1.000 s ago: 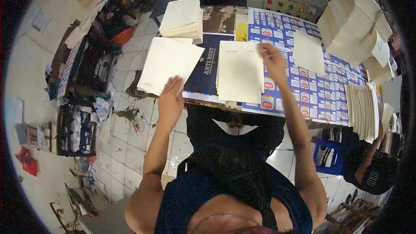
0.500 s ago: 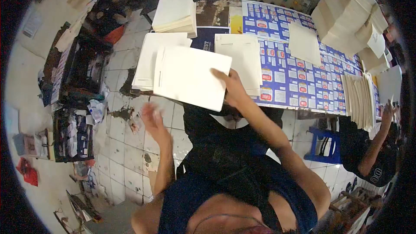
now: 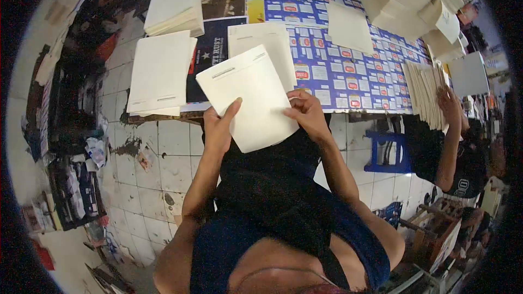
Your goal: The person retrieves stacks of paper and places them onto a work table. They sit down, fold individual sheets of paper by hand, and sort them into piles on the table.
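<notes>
A cream paper sheet or thin stack (image 3: 253, 103) is held up, tilted, over the table's front edge. My left hand (image 3: 222, 125) grips its left edge, thumb on top. At its right edge my right hand (image 3: 306, 113) pinches it with thumb and fingers. Partly behind the held paper lies a stack of cream sheets (image 3: 278, 43). To the left rests another white stack (image 3: 160, 71), with a thicker stack (image 3: 174, 5) behind it. A dark "ANTI RUST" sheet (image 3: 215, 38) shows between the stacks.
Blue printed sheets (image 3: 348, 76) cover the table's right part, with a loose cream sheet (image 3: 350, 26) on them. Tall paper piles (image 3: 400, 0) stand at the back right. A co-worker's hand (image 3: 449, 106) touches upright papers (image 3: 422, 92). A blue stool (image 3: 387, 152) stands below.
The paper in my right hand has moved down and turned. My left hand, apart from it half a second ago, has closed on its left edge. The camera view has shifted.
</notes>
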Motion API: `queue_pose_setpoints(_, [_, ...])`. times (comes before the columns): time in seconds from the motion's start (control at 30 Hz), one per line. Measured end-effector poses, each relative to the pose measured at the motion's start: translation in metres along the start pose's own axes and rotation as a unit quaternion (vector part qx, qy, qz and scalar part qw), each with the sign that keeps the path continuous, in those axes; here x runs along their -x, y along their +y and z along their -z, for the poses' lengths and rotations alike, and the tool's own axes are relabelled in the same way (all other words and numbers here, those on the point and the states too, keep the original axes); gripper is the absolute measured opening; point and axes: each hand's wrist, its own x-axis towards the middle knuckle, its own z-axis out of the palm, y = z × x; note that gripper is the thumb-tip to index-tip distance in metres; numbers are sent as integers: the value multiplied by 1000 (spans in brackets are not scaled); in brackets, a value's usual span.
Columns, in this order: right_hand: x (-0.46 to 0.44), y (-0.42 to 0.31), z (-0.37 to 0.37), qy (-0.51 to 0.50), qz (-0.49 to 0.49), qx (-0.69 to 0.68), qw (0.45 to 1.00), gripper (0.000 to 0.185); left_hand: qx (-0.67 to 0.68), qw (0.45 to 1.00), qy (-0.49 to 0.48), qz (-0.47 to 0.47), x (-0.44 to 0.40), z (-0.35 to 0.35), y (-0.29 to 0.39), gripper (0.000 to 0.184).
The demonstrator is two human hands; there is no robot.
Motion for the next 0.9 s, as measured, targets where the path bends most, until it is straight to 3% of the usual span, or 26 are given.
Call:
queue_pose_setpoints(0.03, [-3,4,-5,56,-7,2,998,22,-4,1000,-6,2,-1,-5,0,24])
queue_pose_setpoints(0.17, [-8,4,-14,125,-38,-68,989,16,-3,1000,0,9,-8,-18,0,22])
queue_pose_setpoints(0.23, [-11,10,-16,123,-47,-98,986,17,-20,1000,22,3,-9,-21,-1,23])
queue_pose_setpoints(0.33, [-12,10,-20,110,-63,-112,986,21,66,998,0,12,-10,-17,-7,30])
queue_pose_setpoints(0.37, [-13,11,-21,101,-59,-122,986,22,46,998,-32,2,-8,-17,-6,50])
queue_pose_setpoints(0.47, [-16,19,-20,80,-74,-142,984,28,210,972,-35,96,-5,-24,4,66])
queue_pose_setpoints(0.57, [-15,18,-27,61,-110,-196,973,29,163,978,-96,85,-7,-23,0,75])
queue_pose_setpoints(0.67, [-13,15,-34,53,-129,-234,962,30,335,921,-144,134,-12,-19,-17,75])
queue_pose_setpoints(0.7, [-14,22,-34,63,-116,-233,964,30,339,926,-116,122,-9,-22,-16,60])
queue_pose_setpoints(0.77, [-16,24,-32,89,-92,-233,964,31,103,990,-38,86,-9,-20,-9,45])
queue_pose_setpoints(0.8, [-17,20,-28,105,-82,-235,963,31,-19,998,3,66,-9,-16,-6,38])
queue_pose_setpoints(0.83, [-17,16,-24,122,-72,-236,962,31,-13,999,16,41,-9,-12,-4,25])
queue_pose_setpoints(0.9, [-15,5,-12,86,-110,-203,969,30,-35,999,1,24,-12,-2,-3,22])
